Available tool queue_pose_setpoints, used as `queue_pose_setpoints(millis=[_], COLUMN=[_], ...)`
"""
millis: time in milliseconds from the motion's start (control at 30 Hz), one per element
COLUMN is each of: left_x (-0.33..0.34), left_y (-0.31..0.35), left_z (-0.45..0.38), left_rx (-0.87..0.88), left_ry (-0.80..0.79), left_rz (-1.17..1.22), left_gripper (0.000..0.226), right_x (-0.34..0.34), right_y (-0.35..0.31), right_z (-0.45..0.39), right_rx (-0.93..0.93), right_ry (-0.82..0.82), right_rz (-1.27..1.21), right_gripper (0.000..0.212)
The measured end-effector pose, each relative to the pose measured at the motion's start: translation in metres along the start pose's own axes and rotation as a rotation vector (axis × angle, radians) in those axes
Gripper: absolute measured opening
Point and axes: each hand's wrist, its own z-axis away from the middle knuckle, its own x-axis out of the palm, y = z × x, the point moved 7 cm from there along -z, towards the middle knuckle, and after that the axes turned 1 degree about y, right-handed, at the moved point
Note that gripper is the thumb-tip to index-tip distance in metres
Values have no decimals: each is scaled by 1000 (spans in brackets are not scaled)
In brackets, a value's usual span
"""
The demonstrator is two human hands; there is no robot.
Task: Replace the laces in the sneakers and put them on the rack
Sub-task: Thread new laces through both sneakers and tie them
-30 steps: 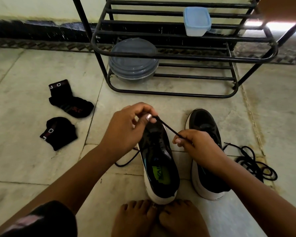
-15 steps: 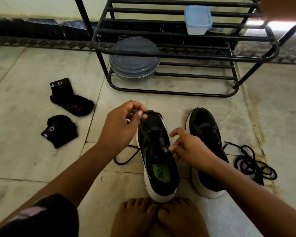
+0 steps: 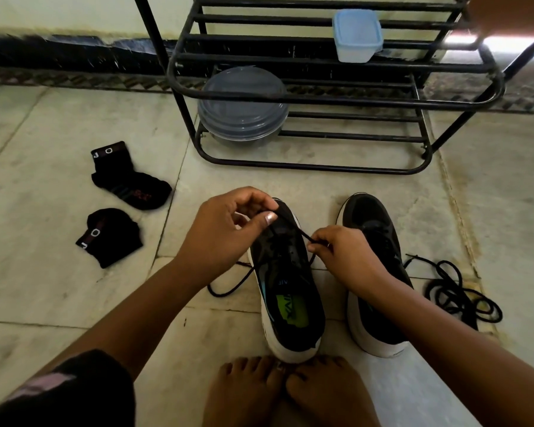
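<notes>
In front of the black metal shoe rack (image 3: 336,100), the left hand (image 3: 225,238) and right hand (image 3: 342,257) each pinch the thin black lace (image 3: 293,226) half-threaded through one black white-soled sneaker (image 3: 287,291), so both sneakers remain unracked.

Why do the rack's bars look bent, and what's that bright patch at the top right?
Head view: the wide-angle lens bows the rack bars; the bright patch is overexposed light behind it; the floor's dark edge strip looks smeared.
</notes>
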Motion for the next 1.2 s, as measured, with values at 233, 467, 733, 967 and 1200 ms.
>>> queue_pose_setpoints(millis=[233, 467, 733, 967, 1200], left_x=[-11, -5, 40, 65, 69], left_y=[-10, -35, -43, -63, -86], left_z=[-5, -17, 3, 5, 16], left_rx=[-43, -179, -149, -333, -510], left_ry=[116, 200, -138, -340, -247], left_rz=[44, 186, -350, -457, -35], left_gripper=[19, 15, 11, 26, 31], right_x=[14, 20, 10, 18, 15], right_y=[24, 20, 9, 9, 1], right_z=[4, 9, 0, -7, -11], right_rx=[133, 185, 304, 234, 203], right_ry=[-235, -386, -160, -31, 5], right_rz=[130, -5, -730, -446, -388], right_gripper=[17, 27, 10, 11, 11])
